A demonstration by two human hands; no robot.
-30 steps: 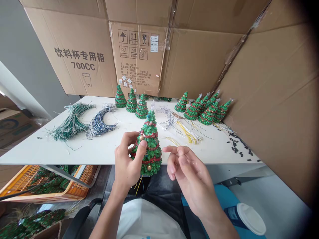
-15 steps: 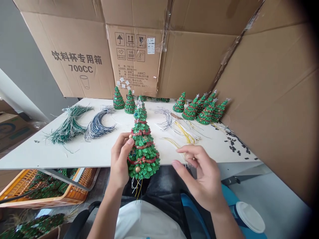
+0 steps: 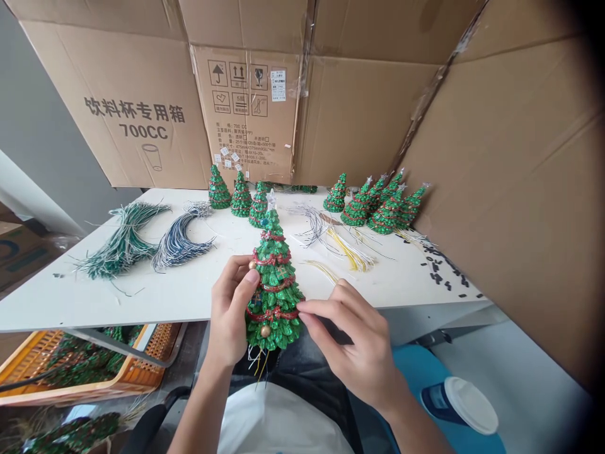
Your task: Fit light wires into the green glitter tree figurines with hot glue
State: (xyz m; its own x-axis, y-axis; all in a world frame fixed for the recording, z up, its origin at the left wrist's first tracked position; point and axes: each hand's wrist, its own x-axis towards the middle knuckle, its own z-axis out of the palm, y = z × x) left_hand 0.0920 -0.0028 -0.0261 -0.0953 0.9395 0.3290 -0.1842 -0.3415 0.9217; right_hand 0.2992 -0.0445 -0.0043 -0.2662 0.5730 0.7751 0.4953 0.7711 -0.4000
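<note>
My left hand (image 3: 231, 312) is wrapped round the left side of a green ornamental Christmas tree (image 3: 278, 296), its thumb on the front. The tree stands upright in front of the table edge, with red garlands, bows, gold balls and a clear star on top. White and yellow wires (image 3: 258, 362) hang from its base. At the tree's lower right edge, the thumb and forefinger of my right hand (image 3: 354, 340) pinch its rim beside a red garland. Anything small between those fingertips is hidden.
On the white table (image 3: 189, 296) lie a green-white wire bundle (image 3: 125, 243), a blue-white bundle (image 3: 182, 236), yellow wires (image 3: 350, 249) and black bits (image 3: 439, 271). Smaller trees (image 3: 390, 208) stand behind, against cardboard boxes (image 3: 359, 120). An orange crate (image 3: 137, 372) and a lidded cup (image 3: 458, 403) are below.
My right hand has moved left and closed its thumb and forefinger at the tree's edge. The tree, in my left hand, has shifted slightly right and down in view.
</note>
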